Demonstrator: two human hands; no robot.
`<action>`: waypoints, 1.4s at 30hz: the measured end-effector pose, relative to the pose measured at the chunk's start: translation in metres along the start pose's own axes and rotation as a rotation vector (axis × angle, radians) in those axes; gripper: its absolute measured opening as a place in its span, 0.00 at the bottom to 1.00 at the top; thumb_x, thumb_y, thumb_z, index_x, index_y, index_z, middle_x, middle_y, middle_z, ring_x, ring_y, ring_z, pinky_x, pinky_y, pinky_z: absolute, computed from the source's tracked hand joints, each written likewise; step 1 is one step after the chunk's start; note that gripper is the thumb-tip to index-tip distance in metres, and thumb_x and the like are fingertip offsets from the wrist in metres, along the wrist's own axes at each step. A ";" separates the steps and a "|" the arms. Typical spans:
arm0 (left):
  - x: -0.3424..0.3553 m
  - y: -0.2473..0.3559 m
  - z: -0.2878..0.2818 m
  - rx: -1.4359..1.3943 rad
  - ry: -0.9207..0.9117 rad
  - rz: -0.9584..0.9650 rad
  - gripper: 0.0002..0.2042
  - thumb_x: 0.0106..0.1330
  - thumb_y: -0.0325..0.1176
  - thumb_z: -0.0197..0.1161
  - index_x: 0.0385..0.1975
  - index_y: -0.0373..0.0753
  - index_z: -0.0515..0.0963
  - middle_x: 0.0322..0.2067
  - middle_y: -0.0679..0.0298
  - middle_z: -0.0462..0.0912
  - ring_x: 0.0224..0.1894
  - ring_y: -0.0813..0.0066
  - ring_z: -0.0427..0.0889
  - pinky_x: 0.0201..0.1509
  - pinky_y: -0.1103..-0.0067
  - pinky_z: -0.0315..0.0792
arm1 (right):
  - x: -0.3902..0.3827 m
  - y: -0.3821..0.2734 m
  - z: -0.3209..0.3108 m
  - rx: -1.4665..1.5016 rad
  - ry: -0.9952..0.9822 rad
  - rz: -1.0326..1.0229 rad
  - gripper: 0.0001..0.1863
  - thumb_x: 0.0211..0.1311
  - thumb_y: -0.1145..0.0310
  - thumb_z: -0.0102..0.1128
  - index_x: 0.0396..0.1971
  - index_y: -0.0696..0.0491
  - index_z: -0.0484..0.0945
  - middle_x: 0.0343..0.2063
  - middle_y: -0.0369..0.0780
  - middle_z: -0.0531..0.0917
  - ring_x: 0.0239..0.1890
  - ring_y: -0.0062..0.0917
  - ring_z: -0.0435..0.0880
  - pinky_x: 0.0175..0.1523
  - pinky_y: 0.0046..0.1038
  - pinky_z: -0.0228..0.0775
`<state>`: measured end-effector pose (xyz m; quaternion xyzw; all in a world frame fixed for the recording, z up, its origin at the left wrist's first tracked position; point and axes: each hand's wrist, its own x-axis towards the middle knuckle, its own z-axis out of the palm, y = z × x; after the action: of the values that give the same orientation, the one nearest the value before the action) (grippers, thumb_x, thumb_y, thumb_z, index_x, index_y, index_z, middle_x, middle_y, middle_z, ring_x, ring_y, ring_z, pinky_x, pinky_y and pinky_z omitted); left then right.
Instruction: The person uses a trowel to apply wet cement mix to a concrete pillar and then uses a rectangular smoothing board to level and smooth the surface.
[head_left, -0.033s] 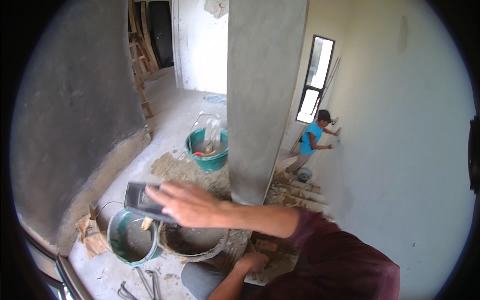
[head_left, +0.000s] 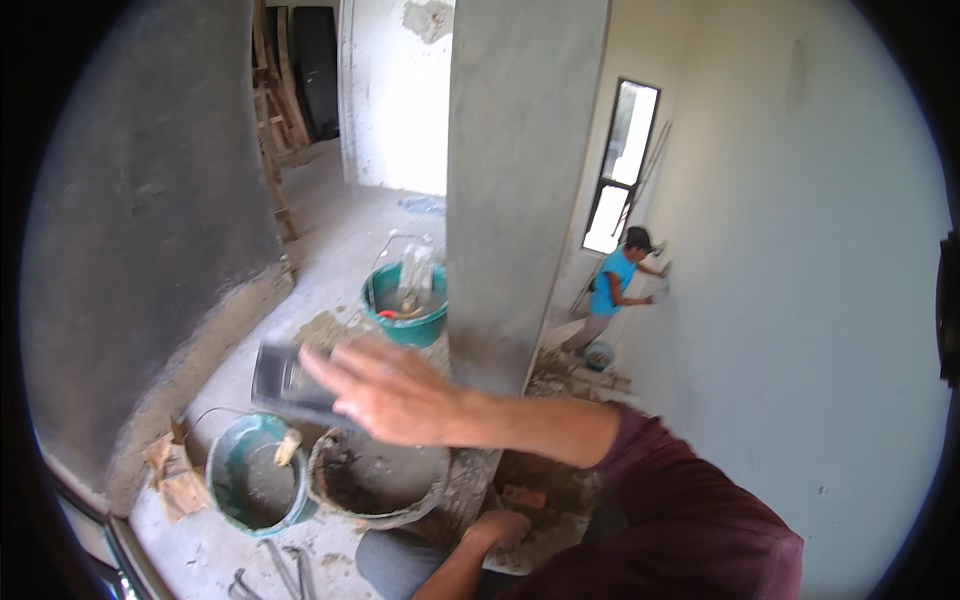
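My right hand [head_left: 400, 395] is stretched across to the left and holds a dark rectangular plastering float [head_left: 280, 382], blurred by motion. Its grip on the far side is hidden. Below the float stand two buckets: a teal bucket [head_left: 217, 470] of grey mix with a pale tool handle [head_left: 288, 447] sticking up, and beside it a mortar-caked bucket [head_left: 385, 518] of mortar. Low in the middle, my left hand [head_left: 500, 528] is closed beside my knee. What it grips, if anything, cannot be made out. A reddish brick piece [head_left: 524, 497] lies just beyond it.
A grey plastered column [head_left: 515, 200] rises ahead. Another teal bucket [head_left: 415, 332] holding tools stands left of it. A co-worker in a blue shirt [head_left: 612, 285] works at the right wall [head_left: 800, 330], lower down by rubble-strewn steps [head_left: 590, 385]. Torn paper [head_left: 178, 480] and bent metal bars [head_left: 290, 572] lie left.
My right hand has shifted slightly and its fingers look more raised, while the float has tipped and blurred. The view has moved a little; my left hand stays by the knee.
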<state>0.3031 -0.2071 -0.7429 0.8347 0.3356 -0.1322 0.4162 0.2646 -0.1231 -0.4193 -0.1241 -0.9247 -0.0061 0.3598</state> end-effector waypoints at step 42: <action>-0.026 0.047 -0.011 0.170 0.196 0.051 0.15 0.58 0.31 0.53 0.42 0.41 0.82 0.42 0.51 0.84 0.47 0.52 0.83 0.51 0.61 0.75 | -0.135 0.062 -0.101 -0.743 -0.591 0.033 0.14 0.39 0.79 0.58 0.32 0.64 0.74 0.27 0.44 0.72 0.31 0.32 0.78 0.24 0.34 0.74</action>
<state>0.3143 -0.2305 -0.6949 0.8842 0.3407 -0.0672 0.3124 0.4420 -0.1037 -0.4398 -0.2555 -0.9206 -0.2950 0.0124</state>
